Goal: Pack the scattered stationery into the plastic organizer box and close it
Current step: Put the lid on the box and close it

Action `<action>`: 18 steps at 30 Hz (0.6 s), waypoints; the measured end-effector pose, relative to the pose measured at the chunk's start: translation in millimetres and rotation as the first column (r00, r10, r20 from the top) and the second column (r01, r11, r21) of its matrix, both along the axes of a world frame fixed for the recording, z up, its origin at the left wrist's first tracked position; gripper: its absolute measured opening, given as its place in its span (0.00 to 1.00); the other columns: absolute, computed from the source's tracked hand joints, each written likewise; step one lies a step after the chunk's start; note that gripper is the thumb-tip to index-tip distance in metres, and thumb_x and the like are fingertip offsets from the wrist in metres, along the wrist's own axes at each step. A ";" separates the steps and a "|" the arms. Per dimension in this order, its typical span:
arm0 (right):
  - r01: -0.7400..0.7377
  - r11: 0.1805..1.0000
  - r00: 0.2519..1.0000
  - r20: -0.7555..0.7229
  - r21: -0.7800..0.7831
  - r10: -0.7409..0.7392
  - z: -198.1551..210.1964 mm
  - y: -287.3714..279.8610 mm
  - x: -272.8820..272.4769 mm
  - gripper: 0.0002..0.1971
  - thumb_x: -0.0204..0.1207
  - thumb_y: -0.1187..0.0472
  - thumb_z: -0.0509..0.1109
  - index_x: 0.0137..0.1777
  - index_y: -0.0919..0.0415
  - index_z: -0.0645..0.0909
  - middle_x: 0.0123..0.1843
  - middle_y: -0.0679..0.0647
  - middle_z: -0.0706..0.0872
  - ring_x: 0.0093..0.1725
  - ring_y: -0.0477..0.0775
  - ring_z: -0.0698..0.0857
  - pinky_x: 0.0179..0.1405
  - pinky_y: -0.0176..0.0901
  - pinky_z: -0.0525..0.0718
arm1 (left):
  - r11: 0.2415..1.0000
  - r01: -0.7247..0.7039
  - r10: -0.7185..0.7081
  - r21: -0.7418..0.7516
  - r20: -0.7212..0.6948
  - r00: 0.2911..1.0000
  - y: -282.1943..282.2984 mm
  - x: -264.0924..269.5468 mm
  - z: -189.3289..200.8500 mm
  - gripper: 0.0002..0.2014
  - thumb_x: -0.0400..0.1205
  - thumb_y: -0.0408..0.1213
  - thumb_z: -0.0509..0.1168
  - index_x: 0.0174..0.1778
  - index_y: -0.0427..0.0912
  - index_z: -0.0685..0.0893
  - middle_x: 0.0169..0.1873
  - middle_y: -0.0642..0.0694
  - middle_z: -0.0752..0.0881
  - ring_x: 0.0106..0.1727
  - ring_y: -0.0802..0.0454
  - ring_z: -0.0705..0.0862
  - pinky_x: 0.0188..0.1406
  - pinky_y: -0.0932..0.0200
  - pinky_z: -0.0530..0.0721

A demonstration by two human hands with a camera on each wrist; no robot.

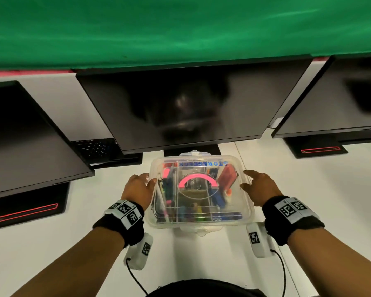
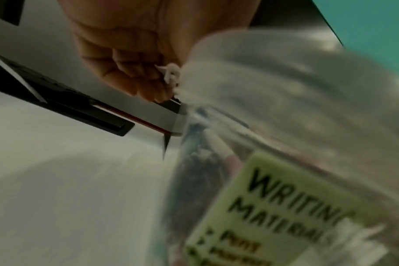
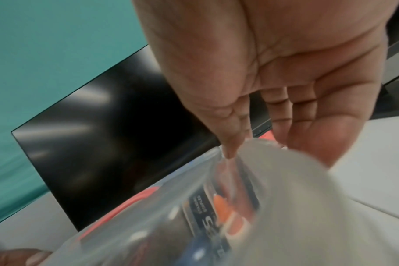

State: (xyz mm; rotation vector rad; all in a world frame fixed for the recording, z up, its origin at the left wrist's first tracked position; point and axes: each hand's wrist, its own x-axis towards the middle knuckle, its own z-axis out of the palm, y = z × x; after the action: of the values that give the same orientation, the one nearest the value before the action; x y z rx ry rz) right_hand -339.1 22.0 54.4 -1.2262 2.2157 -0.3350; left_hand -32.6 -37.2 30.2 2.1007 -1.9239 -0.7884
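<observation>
Clear plastic organizer box [image 1: 201, 219] lidded on white desk [image 1: 308, 189], between left hand [image 1: 138, 189] curled at its side, right hand [image 1: 260, 187] fingers straight.

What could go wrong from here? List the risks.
1. The left hand grips the organizer box at its side while the right hand has straight fingers, so an uneven grip might tilt it.
2. The monitor stands just behind; lifting could bump it.

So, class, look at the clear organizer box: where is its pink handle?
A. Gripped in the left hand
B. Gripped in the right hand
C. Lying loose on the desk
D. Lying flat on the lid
D: the pink handle lies on the lid of the organizer box, with the left hand and right hand at the box's sides.
</observation>
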 end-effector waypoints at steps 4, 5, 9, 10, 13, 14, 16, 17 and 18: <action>0.001 1.000 0.997 -0.072 -0.022 -0.002 0.1 4.9 -1.2 0.26 0.76 0.57 0.71 0.74 0.56 0.73 0.71 0.66 0.73 0.68 0.62 0.78 0.70 0.45 0.73 | 0.987 -0.056 0.060 -0.150 0.024 0.998 3.4 -3.1 3.8 0.21 0.82 0.48 0.61 0.70 0.44 0.74 0.66 0.39 0.75 0.70 0.40 0.73 0.70 0.44 0.75; 0.011 0.999 0.997 -0.077 -0.033 -0.013 -1.3 4.6 -0.2 0.25 0.76 0.58 0.71 0.73 0.58 0.74 0.70 0.65 0.76 0.68 0.62 0.78 0.69 0.44 0.73 | 0.985 -0.081 0.079 -0.154 -0.014 0.997 1.7 -4.5 5.3 0.19 0.82 0.47 0.62 0.66 0.42 0.76 0.63 0.39 0.78 0.67 0.40 0.76 0.67 0.45 0.76; 0.025 0.999 0.993 -0.113 -0.033 -0.028 -3.7 0.5 4.2 0.18 0.76 0.59 0.71 0.64 0.66 0.81 0.65 0.62 0.85 0.66 0.61 0.82 0.65 0.42 0.75 | 0.989 -0.126 0.123 -0.074 -0.047 0.991 -7.1 -5.8 10.2 0.15 0.81 0.44 0.65 0.58 0.39 0.79 0.55 0.40 0.86 0.58 0.41 0.83 0.56 0.53 0.79; 0.018 0.999 0.993 -0.117 -0.039 -0.023 -2.9 -1.5 4.0 0.17 0.76 0.59 0.71 0.63 0.66 0.82 0.63 0.62 0.85 0.65 0.61 0.82 0.65 0.42 0.75 | 0.990 -0.130 0.128 -0.056 -0.034 0.991 -9.3 -5.2 11.1 0.14 0.80 0.44 0.66 0.57 0.39 0.79 0.53 0.41 0.87 0.57 0.41 0.83 0.54 0.55 0.78; -0.003 0.999 0.993 -0.116 -0.041 -0.001 2.0 -8.7 0.2 0.17 0.75 0.59 0.72 0.61 0.66 0.83 0.61 0.62 0.87 0.63 0.61 0.83 0.63 0.42 0.76 | 0.991 -0.135 0.135 0.006 -0.024 0.991 -14.2 -3.5 16.2 0.13 0.80 0.44 0.66 0.55 0.41 0.77 0.50 0.42 0.89 0.55 0.42 0.84 0.49 0.57 0.77; -0.003 0.999 0.995 -0.101 -0.040 -0.002 1.8 -11.0 -1.3 0.17 0.75 0.60 0.72 0.61 0.66 0.82 0.60 0.62 0.87 0.62 0.62 0.83 0.62 0.42 0.77 | 0.993 -0.116 0.117 0.025 -0.014 0.993 -14.8 -3.7 18.1 0.14 0.80 0.43 0.66 0.57 0.42 0.75 0.51 0.41 0.88 0.54 0.42 0.84 0.49 0.56 0.77; -0.039 0.997 0.994 -0.105 -0.073 0.031 -0.3 -12.5 0.2 0.18 0.76 0.61 0.70 0.66 0.64 0.79 0.63 0.63 0.85 0.63 0.62 0.82 0.63 0.42 0.76 | 1.000 -0.005 0.004 0.028 0.047 0.999 -16.1 -6.3 23.4 0.16 0.81 0.40 0.64 0.63 0.42 0.71 0.56 0.39 0.85 0.58 0.41 0.83 0.55 0.53 0.79; -0.110 0.987 0.985 -0.145 -0.118 0.092 0.4 -10.8 3.5 0.21 0.77 0.60 0.68 0.69 0.63 0.76 0.66 0.62 0.83 0.66 0.62 0.80 0.66 0.43 0.75 | 0.997 0.083 -0.081 -0.011 0.094 0.992 -17.5 -9.8 27.2 0.18 0.81 0.39 0.63 0.66 0.42 0.70 0.61 0.38 0.82 0.62 0.40 0.81 0.60 0.51 0.79; -0.226 0.962 0.959 -0.206 -0.152 0.193 1.4 -6.7 9.1 0.24 0.77 0.57 0.67 0.73 0.61 0.72 0.71 0.61 0.78 0.69 0.61 0.77 0.71 0.45 0.72 | 0.981 0.182 -0.170 -0.071 0.146 0.975 -19.0 -14.8 31.2 0.20 0.81 0.39 0.63 0.69 0.43 0.69 0.65 0.39 0.78 0.66 0.41 0.78 0.65 0.50 0.77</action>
State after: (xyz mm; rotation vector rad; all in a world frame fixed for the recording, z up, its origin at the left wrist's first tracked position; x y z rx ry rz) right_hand -330.0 15.3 55.9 -1.6352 2.2228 -0.3447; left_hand -47.4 -56.2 61.3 2.0052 -2.1994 -0.5938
